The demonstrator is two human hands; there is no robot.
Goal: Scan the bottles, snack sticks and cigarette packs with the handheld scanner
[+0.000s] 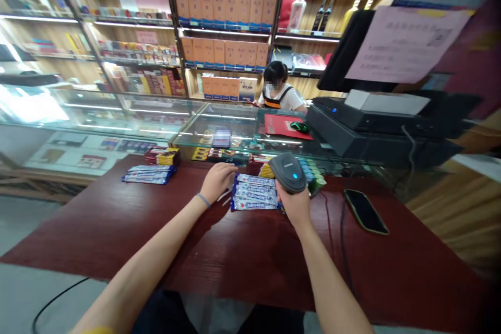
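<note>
Right hand (296,209) clamps a dark-grey plastic scanner (287,171) near the right end of slim blue-and-white packets (255,193) on the red-brown table (235,261). Left hand (217,182) is beside their left end; cannot tell its grip.

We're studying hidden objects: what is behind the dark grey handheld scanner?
Behind the scanner, stacked red-and-yellow packets show on the left and blue-green items on the right. What it covers between them cannot be seen.

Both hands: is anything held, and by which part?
The right hand holds the scanner by its handle; whether the left hand holds anything cannot be told.
</note>
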